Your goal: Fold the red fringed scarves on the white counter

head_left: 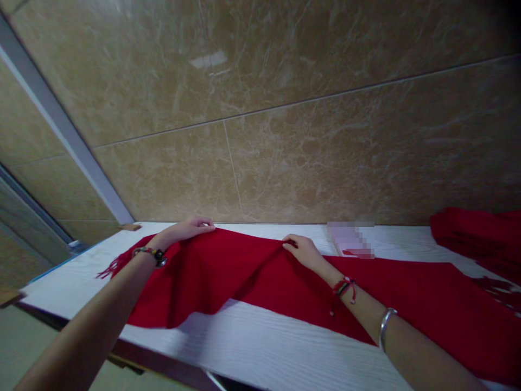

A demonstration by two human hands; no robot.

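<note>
A long red scarf (260, 271) with a fringe at its left end stretches across the white table. My left hand (191, 228) grips its far edge toward the left, thumb and fingers pressed together. Farther right, my right hand (303, 251) pinches the same far edge between thumb and fingers. Between the hands the cloth is lifted a little, with a slanting fold running down from the right hand. The right part of the scarf lies flat beneath my right forearm.
More red cloth (480, 239) is heaped at the table's right end. A pale pink, partly blurred item (345, 240) lies by the tiled wall (260, 163) behind the white tabletop (260, 347). A small brown block (129, 227) sits at the back left corner.
</note>
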